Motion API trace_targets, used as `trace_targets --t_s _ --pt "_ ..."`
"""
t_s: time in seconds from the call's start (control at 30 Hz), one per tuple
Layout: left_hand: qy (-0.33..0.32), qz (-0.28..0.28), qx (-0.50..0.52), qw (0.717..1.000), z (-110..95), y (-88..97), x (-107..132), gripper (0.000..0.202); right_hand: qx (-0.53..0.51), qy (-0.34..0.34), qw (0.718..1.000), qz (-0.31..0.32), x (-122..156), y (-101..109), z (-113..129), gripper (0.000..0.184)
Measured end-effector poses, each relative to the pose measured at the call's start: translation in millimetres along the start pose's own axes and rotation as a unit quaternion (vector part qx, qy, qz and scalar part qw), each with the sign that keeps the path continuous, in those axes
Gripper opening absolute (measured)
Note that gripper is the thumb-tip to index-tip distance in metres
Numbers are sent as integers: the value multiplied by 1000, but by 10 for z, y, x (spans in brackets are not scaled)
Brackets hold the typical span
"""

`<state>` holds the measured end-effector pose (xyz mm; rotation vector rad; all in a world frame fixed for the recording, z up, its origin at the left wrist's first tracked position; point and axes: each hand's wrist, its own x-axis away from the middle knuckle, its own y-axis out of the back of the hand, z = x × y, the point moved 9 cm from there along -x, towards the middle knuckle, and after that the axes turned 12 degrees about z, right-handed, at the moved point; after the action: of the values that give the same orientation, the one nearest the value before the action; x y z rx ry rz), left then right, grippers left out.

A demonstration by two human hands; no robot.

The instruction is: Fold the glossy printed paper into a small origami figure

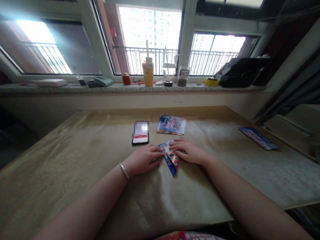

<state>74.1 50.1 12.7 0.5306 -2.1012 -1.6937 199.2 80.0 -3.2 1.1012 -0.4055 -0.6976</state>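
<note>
A partly folded sheet of colourful printed paper (pixel 169 161) lies on the table between my hands, one pointed corner toward me. My left hand (pixel 145 159) rests flat at its left edge, fingers stretched out and fingertips touching the paper. From the other side my right hand (pixel 188 151) lies over its upper right part, fingers extended and slightly spread, pressing on it. Part of the paper is hidden under the right fingers. Just beyond my hands are a phone (pixel 140 132) with a lit, partly blurred screen and a stack of printed leaflets (pixel 171 124).
A brown cover (pixel 100 186) spreads over the table. Another folded leaflet (pixel 258 138) lies at the right. Along the windowsill (pixel 95 89) stand a yellow cup (pixel 148 75), a red jar (pixel 126 79), yellow tape (pixel 212 82) and a black box (pixel 241 72).
</note>
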Motion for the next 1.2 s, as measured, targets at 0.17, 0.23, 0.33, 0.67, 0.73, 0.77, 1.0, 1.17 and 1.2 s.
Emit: trace_targets --t_s 0.17,0.23,0.33,0.67,0.73,0.77,1.0,1.17,1.2 --pt "5 1 32 999 26 45 8 39 8 -6 1000 12 -22 -17 46 36" --pt "4 3 33 999 30 50 7 39 10 -4 1000 13 -28 -17 73 37" --pt "6 7 32 999 41 38 2 42 13 -8 1000 18 -36 -27 94 38" --pt "18 11 32 999 57 20 -1 40 36 -13 999 29 -64 -49 137 39" --pt "23 11 25 999 60 20 2 39 38 -15 999 32 -68 -62 133 40" --pt "25 10 21 999 62 19 4 38 39 -17 999 33 -71 -68 129 40" --pt "33 5 2 999 57 35 15 37 45 -16 998 34 -95 -89 126 42" --pt "36 1 1 999 55 55 16 36 51 -16 998 31 -107 -110 118 42" --pt "37 1 0 999 56 55 17 36 52 -15 998 31 -110 -116 115 42"
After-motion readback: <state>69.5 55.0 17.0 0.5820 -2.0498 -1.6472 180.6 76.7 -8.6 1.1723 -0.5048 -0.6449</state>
